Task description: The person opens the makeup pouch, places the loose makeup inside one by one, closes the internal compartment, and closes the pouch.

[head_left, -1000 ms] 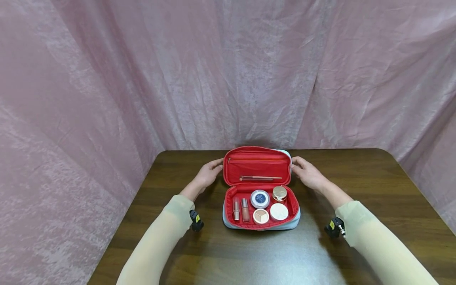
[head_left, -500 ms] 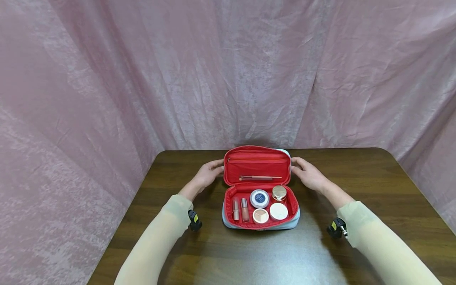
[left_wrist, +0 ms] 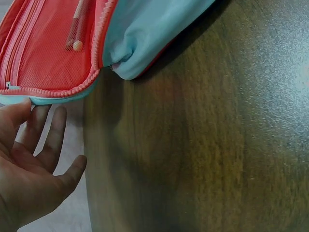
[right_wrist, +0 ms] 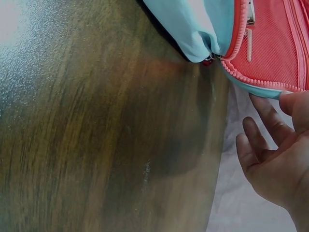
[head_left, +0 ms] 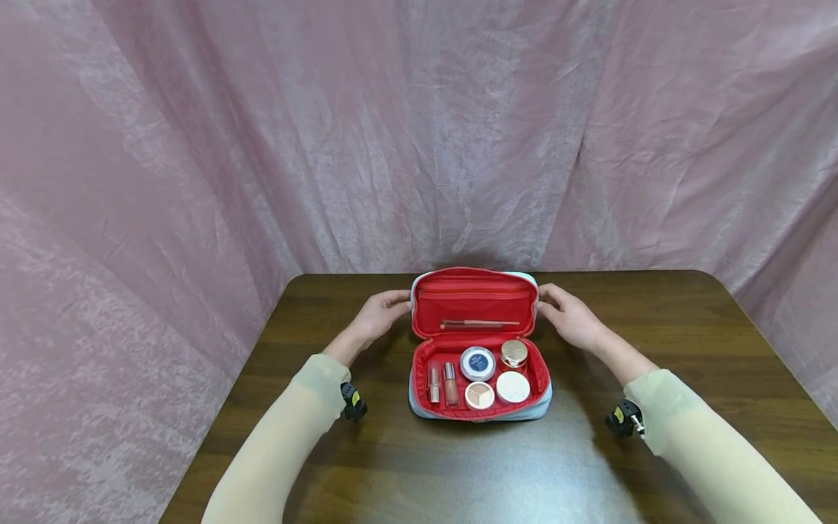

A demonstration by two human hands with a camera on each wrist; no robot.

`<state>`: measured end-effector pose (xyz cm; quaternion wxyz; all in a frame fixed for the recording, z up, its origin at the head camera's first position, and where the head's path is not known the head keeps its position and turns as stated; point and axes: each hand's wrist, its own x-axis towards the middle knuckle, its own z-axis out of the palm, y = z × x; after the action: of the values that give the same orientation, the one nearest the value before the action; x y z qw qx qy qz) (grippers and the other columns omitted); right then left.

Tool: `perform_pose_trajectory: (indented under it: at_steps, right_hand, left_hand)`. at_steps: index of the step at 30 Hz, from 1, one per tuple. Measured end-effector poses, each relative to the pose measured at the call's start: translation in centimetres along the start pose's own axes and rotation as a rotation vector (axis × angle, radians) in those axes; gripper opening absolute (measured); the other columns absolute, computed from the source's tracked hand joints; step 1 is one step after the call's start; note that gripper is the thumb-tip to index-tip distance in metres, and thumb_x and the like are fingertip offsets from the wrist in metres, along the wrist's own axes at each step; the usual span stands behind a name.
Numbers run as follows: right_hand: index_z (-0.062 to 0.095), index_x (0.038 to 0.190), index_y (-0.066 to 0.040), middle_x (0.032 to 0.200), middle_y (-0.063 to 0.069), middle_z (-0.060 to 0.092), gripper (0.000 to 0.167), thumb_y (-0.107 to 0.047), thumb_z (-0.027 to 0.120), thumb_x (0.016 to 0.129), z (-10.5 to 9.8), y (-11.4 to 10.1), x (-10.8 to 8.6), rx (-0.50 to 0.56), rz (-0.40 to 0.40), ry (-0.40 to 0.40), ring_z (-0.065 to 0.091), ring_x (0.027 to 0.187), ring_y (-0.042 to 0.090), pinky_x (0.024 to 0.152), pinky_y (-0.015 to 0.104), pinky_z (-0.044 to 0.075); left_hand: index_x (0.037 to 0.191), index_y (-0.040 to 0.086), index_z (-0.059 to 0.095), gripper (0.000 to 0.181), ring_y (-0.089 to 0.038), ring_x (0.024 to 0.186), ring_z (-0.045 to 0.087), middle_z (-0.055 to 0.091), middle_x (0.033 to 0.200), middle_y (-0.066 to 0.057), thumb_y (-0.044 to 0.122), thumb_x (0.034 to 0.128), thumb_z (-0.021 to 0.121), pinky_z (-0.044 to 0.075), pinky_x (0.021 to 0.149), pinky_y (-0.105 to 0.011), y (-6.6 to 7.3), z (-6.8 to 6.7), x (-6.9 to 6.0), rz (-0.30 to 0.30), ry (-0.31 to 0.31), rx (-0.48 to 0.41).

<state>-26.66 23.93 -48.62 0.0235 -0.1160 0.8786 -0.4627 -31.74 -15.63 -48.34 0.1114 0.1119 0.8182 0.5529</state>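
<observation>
An unzipped light-blue makeup bag (head_left: 481, 416) with a red lining lies on the table, its lid (head_left: 484, 309) raised at the back. My left hand (head_left: 380, 316) pinches the lid's left edge; the left wrist view shows the thumb in front and fingers behind the rim. At the right edge, my right hand (head_left: 569, 316) grips the lid likewise, its lower fingers loosely bent. Inside lie a lipstick (head_left: 433, 383), a lip gloss tube (head_left: 450, 386), a round silver-rimmed compact (head_left: 478, 363), a gold-lidded jar (head_left: 513, 354), a three-colour palette (head_left: 479, 395) and a white round case (head_left: 513, 387).
Slim brushes (head_left: 479, 323) sit in the lid's mesh pocket. The brown wooden table (head_left: 471, 473) reaches back to a pink velvet curtain (head_left: 419, 145). Each wrist carries a small black camera.
The lid has tipped up slightly, and more of its blue rim shows on the left. Both hands have stayed at its sides and risen a little with it. The contents lie as before.
</observation>
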Motion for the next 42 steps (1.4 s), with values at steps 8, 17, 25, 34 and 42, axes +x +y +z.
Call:
perform_pose_trajectory:
  at_steps: [8,17,25,34,42]
  right_hand:
    - [0.057,0.131,-0.007,0.114,0.015,0.067,0.025,-0.017,0.053,0.108,-0.7,-0.4,-0.4,-0.012,-0.02,0.018,0.057,0.111,0.032,0.096,0.051,0.044]
    - [0.06,0.125,-0.008,0.113,0.013,0.069,0.02,-0.01,0.055,0.106,-0.9,-0.9,-1.0,-0.089,-0.102,0.044,0.06,0.108,0.03,0.095,0.052,0.046]
    - [0.065,0.123,-0.012,0.112,0.007,0.071,0.021,-0.008,0.06,0.103,-1.3,-1.1,-2.0,-0.226,-0.187,0.077,0.06,0.105,0.028,0.089,0.051,0.048]
    - [0.066,0.122,-0.014,0.112,0.009,0.07,0.025,-0.004,0.063,0.099,-1.4,-1.6,-3.9,-0.371,-0.268,0.125,0.059,0.112,0.034,0.088,0.056,0.05]
    - [0.07,0.115,-0.012,0.108,0.008,0.071,0.025,0.0,0.071,0.092,-1.2,-1.6,-4.9,-0.471,-0.471,0.182,0.064,0.104,0.031,0.083,0.052,0.053]
  left_hand:
    - [0.139,0.002,0.062,0.037,-0.026,0.128,0.057,0.065,0.134,-0.013,0.016,0.1039,0.061,0.044,0.108,-0.046,0.8,0.0,-0.2,0.057,-0.003,0.015]
    - [0.137,0.004,0.064,0.035,-0.024,0.127,0.058,0.066,0.134,-0.01,0.017,0.104,0.062,0.045,0.108,-0.045,1.0,-0.4,-1.0,0.117,-0.028,0.084]
    - [0.135,0.012,0.067,0.033,-0.021,0.123,0.061,0.068,0.131,-0.003,0.02,0.1036,0.063,0.047,0.105,-0.047,1.3,-1.2,-2.1,0.183,-0.073,0.174]
    - [0.131,0.016,0.071,0.03,-0.018,0.122,0.061,0.069,0.128,0.002,0.015,0.1016,0.066,0.046,0.106,-0.046,1.6,-1.5,-4.0,0.234,-0.09,0.254]
    - [0.128,0.019,0.073,0.03,-0.015,0.116,0.062,0.069,0.123,0.006,0.018,0.0981,0.071,0.051,0.099,-0.042,1.8,-1.5,-5.7,0.313,-0.067,0.443]
